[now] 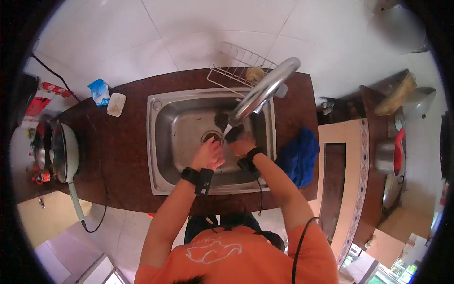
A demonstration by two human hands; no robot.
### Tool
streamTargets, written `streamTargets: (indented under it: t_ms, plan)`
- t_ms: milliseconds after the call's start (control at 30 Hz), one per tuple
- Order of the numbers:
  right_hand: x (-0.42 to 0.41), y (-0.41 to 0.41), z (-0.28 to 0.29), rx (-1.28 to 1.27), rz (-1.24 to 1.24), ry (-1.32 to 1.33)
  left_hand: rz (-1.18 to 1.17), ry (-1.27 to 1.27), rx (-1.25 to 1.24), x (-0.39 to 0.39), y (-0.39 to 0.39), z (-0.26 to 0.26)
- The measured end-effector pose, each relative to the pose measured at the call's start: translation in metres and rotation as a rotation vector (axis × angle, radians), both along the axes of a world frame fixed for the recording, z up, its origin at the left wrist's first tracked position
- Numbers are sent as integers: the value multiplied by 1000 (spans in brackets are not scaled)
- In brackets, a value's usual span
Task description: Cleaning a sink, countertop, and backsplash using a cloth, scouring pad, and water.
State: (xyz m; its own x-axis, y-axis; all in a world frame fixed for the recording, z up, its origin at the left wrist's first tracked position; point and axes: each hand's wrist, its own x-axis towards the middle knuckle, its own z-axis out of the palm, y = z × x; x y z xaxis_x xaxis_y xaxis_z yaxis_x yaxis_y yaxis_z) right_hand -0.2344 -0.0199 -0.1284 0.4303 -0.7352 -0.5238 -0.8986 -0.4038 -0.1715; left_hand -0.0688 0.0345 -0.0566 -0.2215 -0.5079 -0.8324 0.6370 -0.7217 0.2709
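Both hands are over a stainless steel sink (181,120) set in a dark brown counter. My left hand (210,154) is near the drain (212,136), its fingers slightly curled and nothing seen in them. To its right, my right hand (242,142) grips a dark, blurred item (234,133) just below the outlet of a curved chrome faucet (264,88). A white streak, perhaps running water, shows at the outlet. Another dark patch (221,119) lies in the basin behind the hands; what it is I cannot tell. Black straps with small devices circle both wrists.
A wire rack (230,72) holding a tan scrubber (254,75) stands behind the sink. A blue cloth (301,159) lies on the right. Leftward are a blue-and-white packet (99,93), a white soap-like block (116,104) and a lidded pan (67,152). Cables hang near both arms.
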Motion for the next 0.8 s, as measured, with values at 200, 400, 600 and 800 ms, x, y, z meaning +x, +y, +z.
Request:
streamTargets:
  t_ms: [200,400,600,800]
  plan:
    - [15,-6,-38,52,95,114,-27,-101,82,12,18,0]
    - [7,12,-115,348,359,152,-37,-53,8,17,21,2]
    - [29,24,-21,-68,94,-68,66,-95,-4,32,38,7]
    - [24,2,-74,-41,119,-197,69,-56,28,34,41,0]
